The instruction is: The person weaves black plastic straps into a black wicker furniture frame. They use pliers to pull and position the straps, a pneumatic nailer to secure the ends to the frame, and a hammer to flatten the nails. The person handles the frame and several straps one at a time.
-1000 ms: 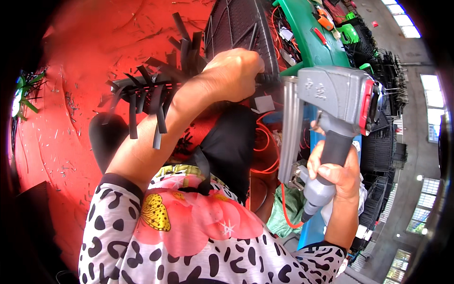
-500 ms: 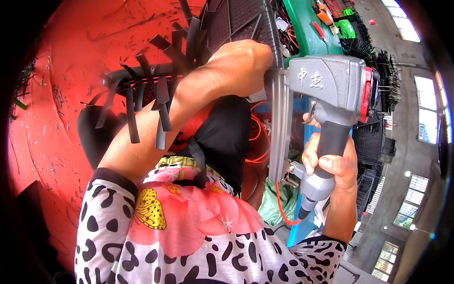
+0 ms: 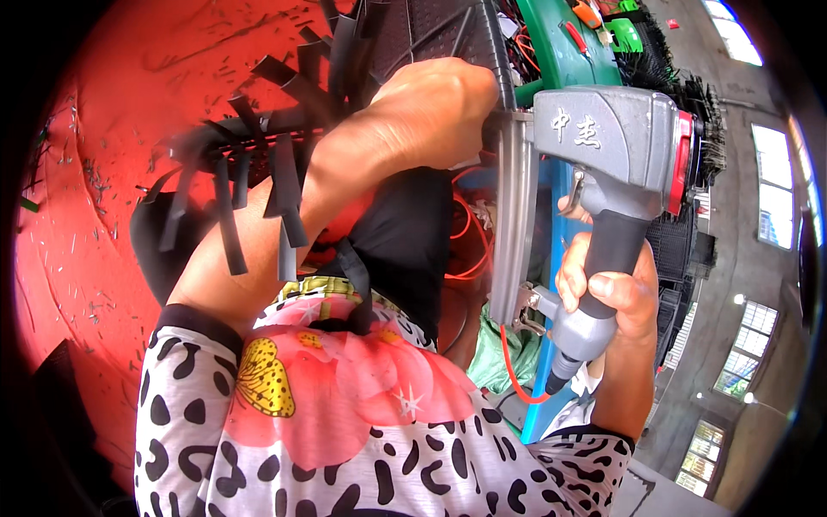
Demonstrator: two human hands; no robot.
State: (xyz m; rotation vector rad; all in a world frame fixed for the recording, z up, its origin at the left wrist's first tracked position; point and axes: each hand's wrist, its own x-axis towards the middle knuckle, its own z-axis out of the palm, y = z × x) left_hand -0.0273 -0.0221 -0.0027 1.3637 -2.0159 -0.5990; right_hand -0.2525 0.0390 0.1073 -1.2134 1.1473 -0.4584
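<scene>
The right hand (image 3: 607, 293) has its grip clamped round the black handle of a grey air stapler (image 3: 603, 155), held upright with its long magazine hanging down. The left hand (image 3: 431, 112), forearm raised and wrist bent, is closed against the stapler's nose, pressing on black woven strips (image 3: 250, 172) over the red floor (image 3: 112, 129).

Workshop hall indicated: pneumatic nail gun (image 3: 603, 155), red floor (image 3: 103, 215) strewn with offcuts, tall factory windows (image 3: 771, 215).
</scene>
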